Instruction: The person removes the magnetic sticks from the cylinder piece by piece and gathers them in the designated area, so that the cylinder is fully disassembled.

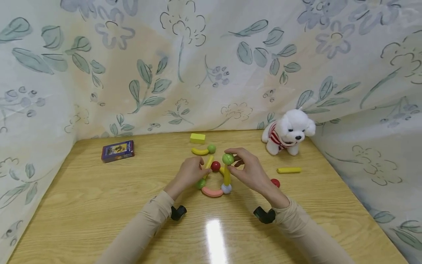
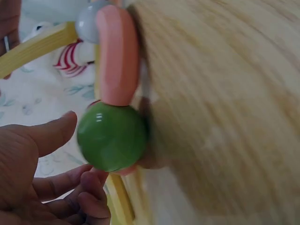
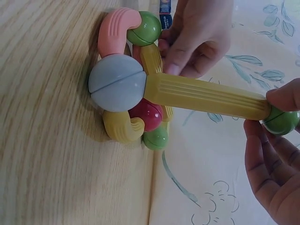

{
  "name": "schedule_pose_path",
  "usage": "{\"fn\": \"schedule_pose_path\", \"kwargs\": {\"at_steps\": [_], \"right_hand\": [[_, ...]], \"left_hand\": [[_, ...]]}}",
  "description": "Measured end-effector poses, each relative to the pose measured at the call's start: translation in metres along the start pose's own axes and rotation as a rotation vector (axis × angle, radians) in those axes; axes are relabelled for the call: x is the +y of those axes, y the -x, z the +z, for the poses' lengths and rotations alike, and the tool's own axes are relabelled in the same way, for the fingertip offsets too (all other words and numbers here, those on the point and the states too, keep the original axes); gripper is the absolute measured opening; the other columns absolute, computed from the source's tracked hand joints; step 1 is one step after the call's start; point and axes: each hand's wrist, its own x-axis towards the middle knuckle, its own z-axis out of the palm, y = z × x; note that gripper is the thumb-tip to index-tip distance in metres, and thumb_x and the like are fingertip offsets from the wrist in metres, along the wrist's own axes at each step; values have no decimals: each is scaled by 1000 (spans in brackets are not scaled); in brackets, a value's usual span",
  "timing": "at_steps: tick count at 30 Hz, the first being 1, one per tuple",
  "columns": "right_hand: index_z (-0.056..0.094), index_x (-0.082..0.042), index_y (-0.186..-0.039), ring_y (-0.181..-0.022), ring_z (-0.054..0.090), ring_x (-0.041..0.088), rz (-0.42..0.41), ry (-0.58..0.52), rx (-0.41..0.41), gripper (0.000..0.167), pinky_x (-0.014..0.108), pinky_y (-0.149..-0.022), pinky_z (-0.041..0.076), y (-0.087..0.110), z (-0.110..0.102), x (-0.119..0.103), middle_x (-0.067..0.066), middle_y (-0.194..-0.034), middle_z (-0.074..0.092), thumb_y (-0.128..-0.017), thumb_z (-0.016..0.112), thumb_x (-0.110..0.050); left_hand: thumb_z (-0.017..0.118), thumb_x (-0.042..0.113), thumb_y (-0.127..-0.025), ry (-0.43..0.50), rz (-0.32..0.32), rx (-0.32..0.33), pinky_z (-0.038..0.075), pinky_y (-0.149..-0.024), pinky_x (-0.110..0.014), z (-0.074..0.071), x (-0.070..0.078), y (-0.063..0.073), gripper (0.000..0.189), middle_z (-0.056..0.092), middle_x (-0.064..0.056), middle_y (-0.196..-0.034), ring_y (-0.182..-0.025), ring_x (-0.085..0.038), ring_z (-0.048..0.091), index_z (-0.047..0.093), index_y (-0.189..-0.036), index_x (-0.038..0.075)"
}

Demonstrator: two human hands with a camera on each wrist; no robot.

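My right hand (image 1: 248, 170) pinches a green ball (image 1: 228, 158) between thumb and fingers. This ball sits atop a ridged yellow rod (image 3: 206, 96) that stands up from a grey ball (image 3: 117, 82). A curved pink piece (image 1: 212, 192) joins the grey ball to another green ball (image 2: 112, 136) on the table. Beside that lower green ball is my left hand (image 1: 191, 171), thumb and fingers apart, fingertips close to its underside in the left wrist view. A second yellow rod (image 1: 210, 161) slants up near the left fingers. A red ball (image 1: 215, 166) lies behind, partly hidden.
Farther back on the wooden table (image 1: 99, 205) are a yellow block (image 1: 197, 138) and a curved yellow piece (image 1: 199, 151) against a green ball (image 1: 211, 148). A loose yellow rod (image 1: 289, 170), red ball (image 1: 275, 182) and plush dog (image 1: 288, 132) lie right; a small box (image 1: 117, 151) left.
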Motion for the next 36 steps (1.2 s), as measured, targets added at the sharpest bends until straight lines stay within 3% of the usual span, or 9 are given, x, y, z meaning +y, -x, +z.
{"fn": "schedule_pose_path", "kwargs": {"at_steps": [7, 14, 21, 30, 36], "right_hand": [[59, -6, -126, -96, 67, 26, -5, 1, -2, 43, 37, -78, 58, -2, 2, -2, 12, -120, 64, -85, 72, -1], [60, -6, -125, -94, 67, 26, -10, 4, 0, 44, 36, -77, 58, -3, 4, -3, 12, -118, 65, -84, 73, -1], [60, -5, -125, -94, 67, 24, -21, 16, 2, 43, 35, -77, 58, -3, 4, -5, 13, -119, 65, -84, 72, 0], [59, -5, -127, -95, 67, 25, -12, 14, 5, 46, 35, -78, 57, 0, 3, -3, 12, -120, 64, -84, 73, 0], [60, -6, -125, -94, 67, 22, -9, 8, 3, 45, 37, -78, 57, 2, 3, -2, 11, -117, 65, -83, 73, 0]], "left_hand": [[79, 21, -83, -24, 23, 30, 37, -52, -21, 7, -2, 1, 29, 59, -5, -70, -59, -11, 50, 67, -93, -3], [74, 13, -83, -28, 72, 78, 30, -52, -22, 4, -1, 7, 16, 47, 0, -63, -59, -12, 41, 65, -76, 3], [73, 15, -85, 68, 62, 113, 40, -61, -24, -5, 0, 20, 16, 60, -7, -80, -70, -15, 50, 66, -91, 2], [75, 11, -84, 85, 86, 114, 44, -60, -23, -13, -1, 41, 17, 58, -3, -79, -70, -12, 51, 59, -90, 7], [74, 10, -86, 49, 175, 169, 43, -60, -21, -11, -4, 53, 17, 57, -1, -79, -69, -10, 49, 58, -91, 9]]}}
